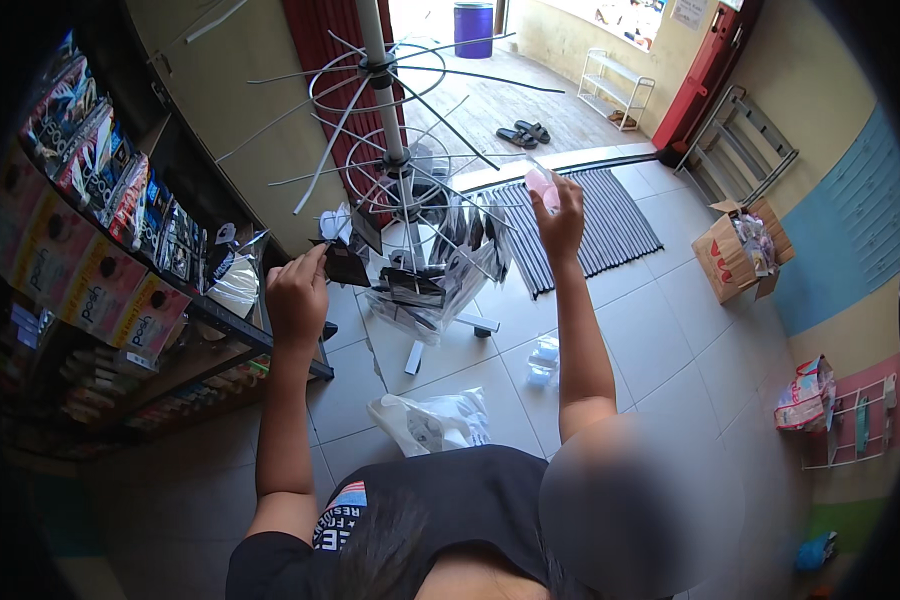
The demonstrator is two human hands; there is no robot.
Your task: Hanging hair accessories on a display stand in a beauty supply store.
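In front of me stands a wheeled display rack with a white pole (394, 127) and tiers of thin metal prongs. My left hand (298, 300) pinches the edge of a dark flat packet (345, 265) at the rack's left side. White, pale-looking goods (336, 223) hang just beyond it. My right hand (561, 217), raised right of the rack, grips a small clear packet with something pink (540, 184) inside. Many dark items in clear bags (469, 255) hang low on the rack; their contents are hard to tell.
Stocked shelves (142, 217) line the left. On the tiles lie a white plastic bag (435, 421) and clear packets with pale blue contents (544, 361). A striped mat (607, 221) lies before the open doorway. An open cardboard box (739, 251) and a folded metal stepladder (742, 142) stand right.
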